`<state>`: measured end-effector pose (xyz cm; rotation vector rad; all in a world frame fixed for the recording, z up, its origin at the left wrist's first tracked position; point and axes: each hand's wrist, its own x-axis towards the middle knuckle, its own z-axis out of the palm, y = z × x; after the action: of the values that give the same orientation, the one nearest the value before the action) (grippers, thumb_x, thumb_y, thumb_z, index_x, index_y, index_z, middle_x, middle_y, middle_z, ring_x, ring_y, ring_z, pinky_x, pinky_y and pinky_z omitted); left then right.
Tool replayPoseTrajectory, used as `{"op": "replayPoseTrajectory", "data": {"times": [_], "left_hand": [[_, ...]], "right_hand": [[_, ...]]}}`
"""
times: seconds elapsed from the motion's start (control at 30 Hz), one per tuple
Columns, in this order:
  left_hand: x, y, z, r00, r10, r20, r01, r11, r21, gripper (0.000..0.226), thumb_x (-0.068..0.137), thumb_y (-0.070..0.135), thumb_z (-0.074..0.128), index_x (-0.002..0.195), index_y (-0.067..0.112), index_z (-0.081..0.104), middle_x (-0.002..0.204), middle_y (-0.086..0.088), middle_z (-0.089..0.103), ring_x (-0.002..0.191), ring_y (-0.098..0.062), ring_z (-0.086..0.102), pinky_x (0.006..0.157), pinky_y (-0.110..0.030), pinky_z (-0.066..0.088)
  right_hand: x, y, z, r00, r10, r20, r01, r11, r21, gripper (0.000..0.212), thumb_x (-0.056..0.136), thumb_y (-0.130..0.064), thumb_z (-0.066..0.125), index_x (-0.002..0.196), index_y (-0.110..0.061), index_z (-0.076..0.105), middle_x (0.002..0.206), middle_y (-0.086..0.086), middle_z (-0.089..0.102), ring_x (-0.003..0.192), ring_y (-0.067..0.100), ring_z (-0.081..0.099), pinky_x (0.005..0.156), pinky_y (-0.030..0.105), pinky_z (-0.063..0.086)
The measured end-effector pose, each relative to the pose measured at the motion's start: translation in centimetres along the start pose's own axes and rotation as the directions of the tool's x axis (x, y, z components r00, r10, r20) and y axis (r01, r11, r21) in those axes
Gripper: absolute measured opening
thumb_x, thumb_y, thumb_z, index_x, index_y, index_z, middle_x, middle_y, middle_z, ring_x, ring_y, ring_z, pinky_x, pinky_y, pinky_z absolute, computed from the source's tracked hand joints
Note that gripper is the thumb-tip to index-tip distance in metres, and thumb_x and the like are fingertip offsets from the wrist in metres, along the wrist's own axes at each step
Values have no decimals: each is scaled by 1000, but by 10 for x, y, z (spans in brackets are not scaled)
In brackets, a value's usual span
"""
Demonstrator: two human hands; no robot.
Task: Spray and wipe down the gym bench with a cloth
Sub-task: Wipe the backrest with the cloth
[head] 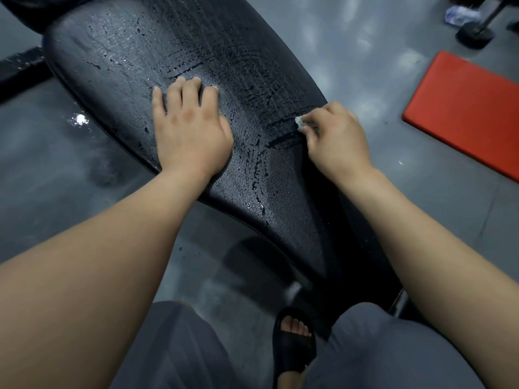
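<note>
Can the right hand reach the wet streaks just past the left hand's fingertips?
Probably yes: the right hand grips the cloth on the bench pad, and only wet pad lies between it and the wet streaks. The left hand rests beside that path.

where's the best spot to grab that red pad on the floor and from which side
Probably take the red pad by the edge facing the bench, coming from that side and hooking under it. It lies flat and looks thin, so the top offers no grip.
</note>
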<state>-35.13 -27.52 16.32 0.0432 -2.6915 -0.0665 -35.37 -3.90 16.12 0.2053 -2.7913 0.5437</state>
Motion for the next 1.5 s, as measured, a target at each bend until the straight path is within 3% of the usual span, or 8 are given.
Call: {"op": "replayPoseTrajectory", "data": {"times": [0.2, 0.4, 0.6, 0.77, 0.97, 1.17, 1.37, 1.5], "left_hand": [[0, -1, 0, 1000, -2, 2, 2, 1000, 7, 47, 90, 33, 36, 131, 20, 57, 146, -10, 50, 141, -34, 38, 122, -56, 19], [-1, 1, -1, 1000, -2, 11, 2, 1000, -7, 49, 90, 32, 36, 132, 19, 57, 147, -11, 49, 141, -35, 37, 122, -56, 18], [-1, 1, -2, 1000, -2, 9, 2, 1000, -4, 47, 90, 32, 38, 132, 19, 57, 146, -11, 49, 140, -35, 38, 122, -56, 18], [0, 1, -2, 1000, 0, 20, 0, 1000, -4, 49, 90, 31, 37, 134, 20, 56, 148, -11, 48, 141, -34, 36, 123, -56, 17], [0, 1, -2, 1000, 2, 7, -2, 1000, -7, 48, 90, 31, 39, 133, 20, 57, 146, -12, 50, 140, -35, 38, 123, -56, 18], [-1, 1, -2, 1000, 3, -3, -3, 1000, -21, 48, 90, 30, 39, 133, 19, 58, 145, -12, 51, 139, -35, 39, 122, -56, 18], [-2, -1, -3, 1000, 19, -7, -19, 1000, -13, 50, 90, 30, 39, 134, 18, 58, 145, -14, 51, 138, -36, 40, 122, -55, 20], [-2, -4, -3, 1000, 26, 15, -25, 1000, -17, 53, 90, 31, 37, 138, 19, 56, 147, -12, 50, 141, -34, 39, 123, -54, 19]], "right_hand": [[-14, -35, 6, 921, -381, 81, 367, 918, 147, 20, 97, -35, 60, 107, -24, 74, 103, -2, 64, 93, 25, 60, 87, 37, 47], [-13, -6, 1, 993, -118, 21, 116, 991, 67, 19, 92, -23, 59, 106, -23, 73, 103, -1, 64, 96, 30, 60, 90, 33, 43], [-30, -29, -3, 840, -530, 115, 486, 830, 274, 14, 93, -17, 67, 105, -20, 75, 104, -2, 66, 96, 20, 61, 93, 33, 44], [-32, -1, 0, 974, -226, 34, 221, 968, 116, 17, 95, -22, 59, 107, -24, 71, 107, -4, 63, 101, 30, 59, 90, 37, 45], [-46, -24, -1, 835, -533, 132, 482, 827, 290, 14, 95, -20, 64, 104, -21, 74, 105, -1, 64, 94, 24, 57, 89, 33, 46], [-48, 2, -2, 962, -273, 30, 267, 955, 130, 16, 97, -24, 61, 108, -22, 72, 108, 0, 62, 95, 29, 54, 85, 41, 49], [-63, -10, -3, 863, -491, 117, 451, 854, 259, 24, 99, -29, 60, 120, -23, 70, 113, 0, 60, 97, 23, 52, 82, 43, 51], [-69, 3, -9, 932, -352, 91, 331, 925, 188, 28, 98, -35, 61, 124, -30, 69, 120, 2, 57, 100, 28, 52, 85, 45, 52]]}}
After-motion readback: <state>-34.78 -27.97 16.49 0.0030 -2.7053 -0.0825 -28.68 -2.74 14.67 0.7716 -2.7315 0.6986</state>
